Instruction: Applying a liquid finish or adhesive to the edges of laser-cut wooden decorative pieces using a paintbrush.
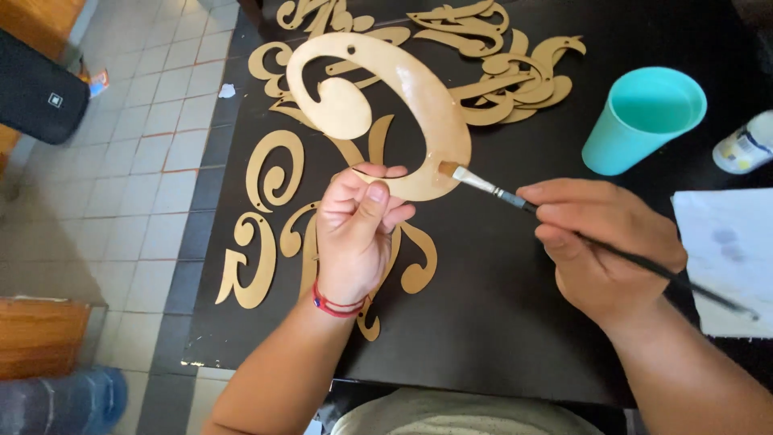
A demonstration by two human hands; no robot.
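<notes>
Hands are working over a black bench (499,322). Left hand (354,234) is holding up a gold scroll-shaped cutout (435,113), its grip clamped on the cutout's lower edge, thumb in front and fingers curled behind; the piece is hanging in the air above the bench's middle, tilted toward the camera. Right hand (600,250) is pinching a thin dark-handled paintbrush (515,200), grip clamped on the handle, bristles touching the cutout's lower right rim, where the surface is looking glossy. More gold scroll cutouts (266,217) are lying flat along the left edge and near the far edge of the bench. Turquoise cup (640,121) is standing toward the far right corner, a small white bottle (745,145) just beside it. White paper sheet (725,258) is lying at the right edge.
</notes>
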